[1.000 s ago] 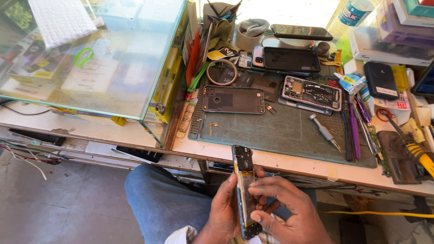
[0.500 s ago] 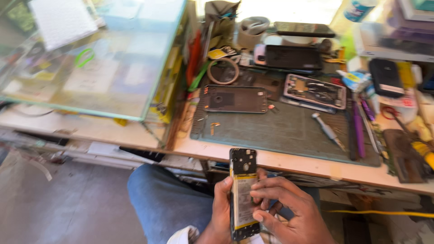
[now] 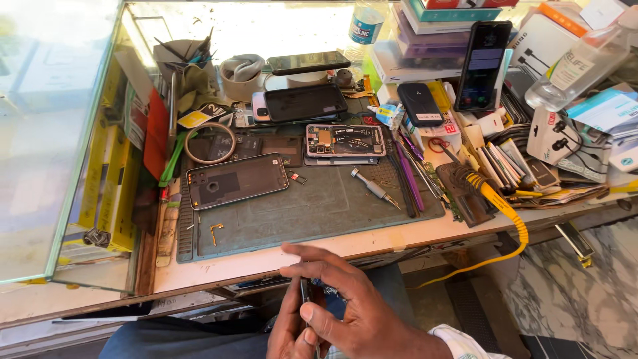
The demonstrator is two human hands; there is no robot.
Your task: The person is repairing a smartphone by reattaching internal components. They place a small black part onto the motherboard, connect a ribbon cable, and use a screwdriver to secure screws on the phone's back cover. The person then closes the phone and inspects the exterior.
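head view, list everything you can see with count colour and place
opened phone: 1, dark, held edge-on over the lap
grey work mat: 1, on the bench
phone back cover: 1, dark, mat's left
open phone body: 1, circuitry showing, mat's top
screwdriver: 1, silver, mat's right
yellow cable: 1, over bench edge
upright phone: 1, black, far right
plastic bottle: 1, clear, far right
glass case: 1, left
left hand: 1, under phone
right hand: 1, fingers spread above phone
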